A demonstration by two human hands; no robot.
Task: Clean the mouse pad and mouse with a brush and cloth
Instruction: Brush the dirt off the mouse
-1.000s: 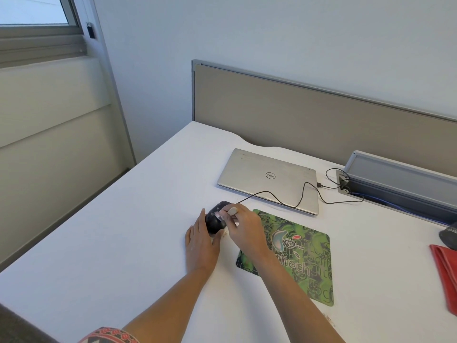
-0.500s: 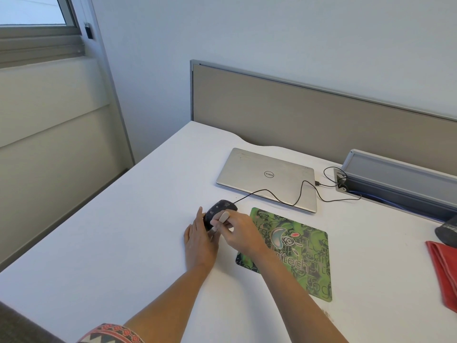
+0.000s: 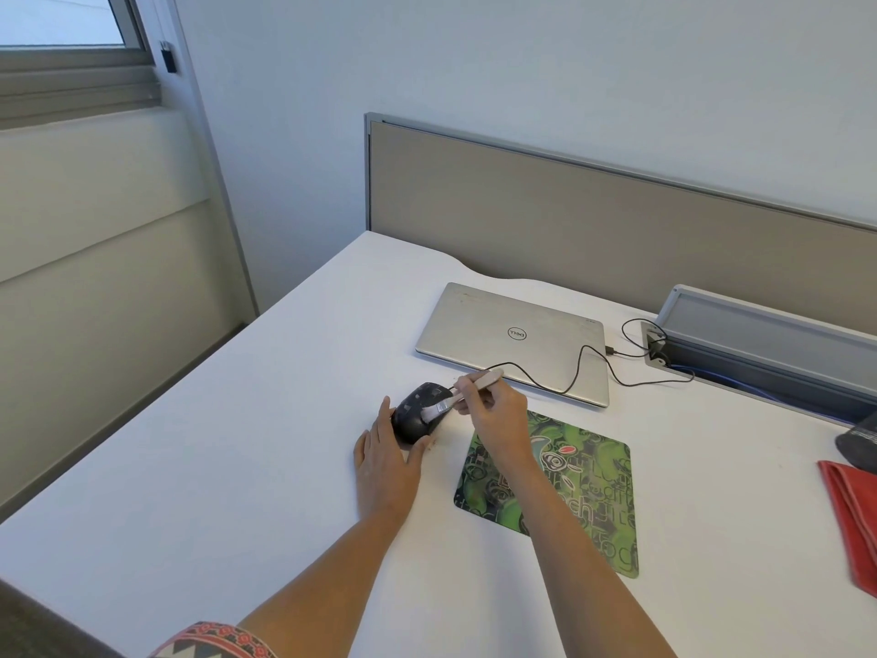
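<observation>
Mouse braced by our flat left hand — so it won't slide. Right hand pinches the brush.

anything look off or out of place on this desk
The black mouse sits off the green patterned mouse pad, on the white desk, and a black cable lies across the closed silver laptop. Nothing looks spilled or damaged.

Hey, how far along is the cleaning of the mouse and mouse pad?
Roughly midway at most, I'd judge. In hand: the right hand holds the brush, bristles on the mouse, which the left hand steadies beside the mouse pad. Nothing looks plainly finished; whether the pad was brushed cannot be told. Left: wiping, as the red cloth lies at the right edge of the table, in no hand.
</observation>
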